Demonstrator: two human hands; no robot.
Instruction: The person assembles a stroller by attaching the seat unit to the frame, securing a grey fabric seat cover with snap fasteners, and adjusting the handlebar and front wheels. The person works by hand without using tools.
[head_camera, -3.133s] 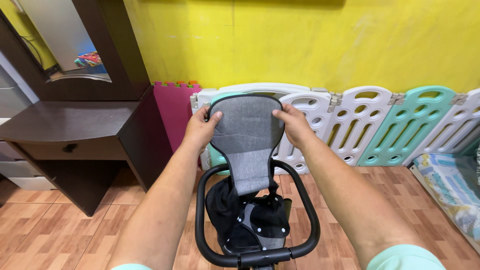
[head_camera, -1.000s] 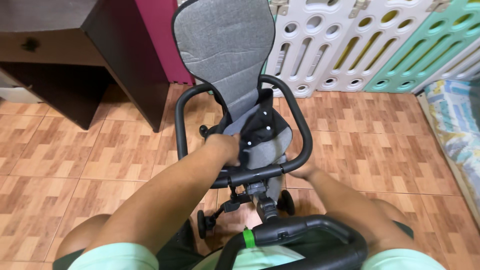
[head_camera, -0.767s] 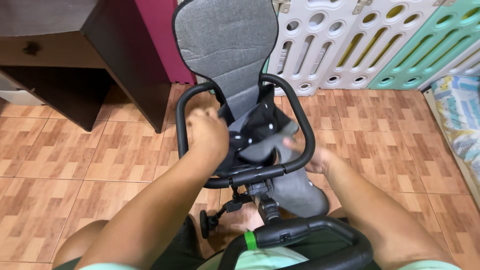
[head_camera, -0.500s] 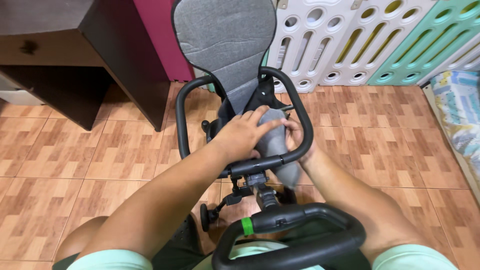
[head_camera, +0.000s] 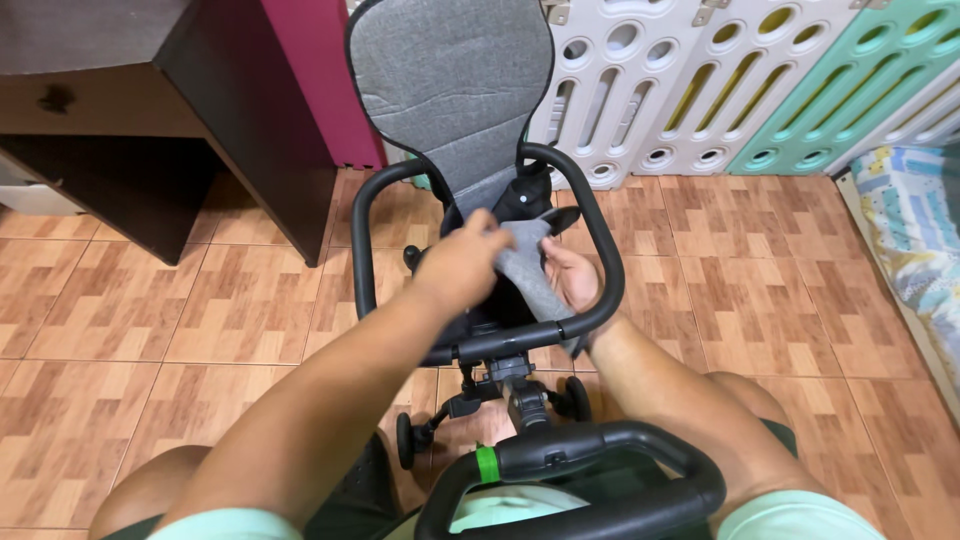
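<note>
Grip: the left hand (head_camera: 462, 262) was closed on the top edge of a grey fabric seat pad (head_camera: 525, 268), fingers curled over the cloth, while the right hand (head_camera: 572, 276) pinched the same pad from its right side, thumb on top.
Seat pad: the loose strip of grey cloth lay bunched between the two hands, inside the black guard bar (head_camera: 590, 225) of a child's stroller (head_camera: 490, 330), its lower end trailing down to the front rail of that bar.
Arms: both forearms reached forward from the bottom of the view; the right wrist passed just beside the guard bar's right curve (whether it rested on the bar could not be told).
Backrest: the grey padded backrest (head_camera: 450, 85) stood upright just beyond the hands, its black-piped edge rising to the top of the view.
Frame: below the hands sat the black stem and small wheels (head_camera: 575, 398); nearest the camera curved the black push handle (head_camera: 600, 470) with a green band (head_camera: 487, 464).
Surroundings: brown wood-pattern floor tiles (head_camera: 150, 300) lay underneath; a dark wooden desk (head_camera: 210, 90) stood at left beside a maroon panel (head_camera: 320, 70); white and mint plastic playpen panels (head_camera: 700, 90) ran behind; a patterned mat (head_camera: 915, 230) lay at right.
</note>
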